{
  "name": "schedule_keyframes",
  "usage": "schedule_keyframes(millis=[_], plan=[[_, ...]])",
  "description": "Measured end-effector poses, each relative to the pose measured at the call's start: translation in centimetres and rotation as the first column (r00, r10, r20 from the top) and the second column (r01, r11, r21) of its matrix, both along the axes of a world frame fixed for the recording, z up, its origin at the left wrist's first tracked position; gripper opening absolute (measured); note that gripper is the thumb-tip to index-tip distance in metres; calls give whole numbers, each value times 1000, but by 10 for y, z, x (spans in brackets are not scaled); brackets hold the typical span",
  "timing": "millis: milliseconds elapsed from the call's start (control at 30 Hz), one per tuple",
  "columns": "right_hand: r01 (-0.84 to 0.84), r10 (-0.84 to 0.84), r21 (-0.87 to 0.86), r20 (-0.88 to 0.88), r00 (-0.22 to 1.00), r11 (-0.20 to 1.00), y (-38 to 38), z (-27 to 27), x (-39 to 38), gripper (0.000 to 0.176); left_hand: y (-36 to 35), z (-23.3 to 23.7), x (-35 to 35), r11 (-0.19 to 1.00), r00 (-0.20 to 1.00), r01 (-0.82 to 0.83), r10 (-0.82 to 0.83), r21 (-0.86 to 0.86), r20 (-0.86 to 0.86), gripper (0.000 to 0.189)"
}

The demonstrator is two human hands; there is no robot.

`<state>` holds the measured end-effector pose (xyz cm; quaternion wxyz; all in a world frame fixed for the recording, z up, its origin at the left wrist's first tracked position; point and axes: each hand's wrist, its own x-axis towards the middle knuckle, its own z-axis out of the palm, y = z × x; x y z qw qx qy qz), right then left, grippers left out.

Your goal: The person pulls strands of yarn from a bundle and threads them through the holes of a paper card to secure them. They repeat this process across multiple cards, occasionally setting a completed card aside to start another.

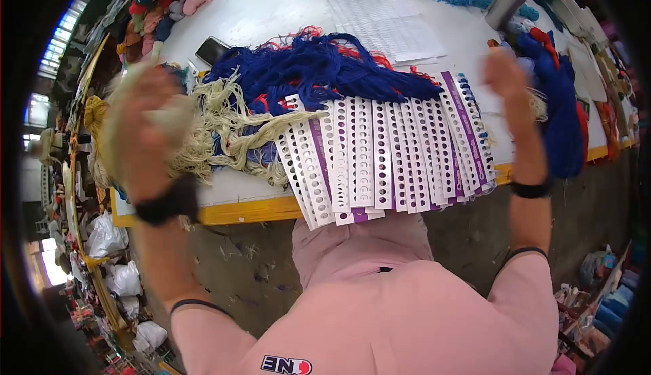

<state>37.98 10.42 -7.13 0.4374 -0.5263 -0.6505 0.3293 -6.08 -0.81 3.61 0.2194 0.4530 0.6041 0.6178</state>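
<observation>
Upside-down lettering ending in "NE" marks the pink shirt (407, 321); print on the purple-and-white punched cards (468, 131) is illegible. Left hand (148, 107), blurred, amid cream yarn (230, 127) at the table's left; right hand (505, 73), blurred, near a metal flask (510, 1). Neither hand's closure can be told. Blue yarn (291, 70) overlaps the cards' upper ends.

Left hand (148, 104) and right hand (506, 74) blurred, print on paper (386, 24) illegibly small

Cards (386, 151) over table (285, 2) front edge; yarn (291, 70) behind cards; papers (386, 22) behind yarn, phone (212, 50) to their left, bottle (510, 1) right.
</observation>
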Motion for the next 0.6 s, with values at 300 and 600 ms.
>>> schedule_keyframes(millis=[300, 600], plan=[[-560, 578, -271, -15, 816, 783, -14, -77, -146, 19, 70, -138, 88, 594, 813, 559, -259, -578, 521, 14], [-616, 623, -259, -64, 780, 744, -1, -67, -144, 14, 61, -157, 97, 600, 814, 571, -328, -560, 479, 6]])
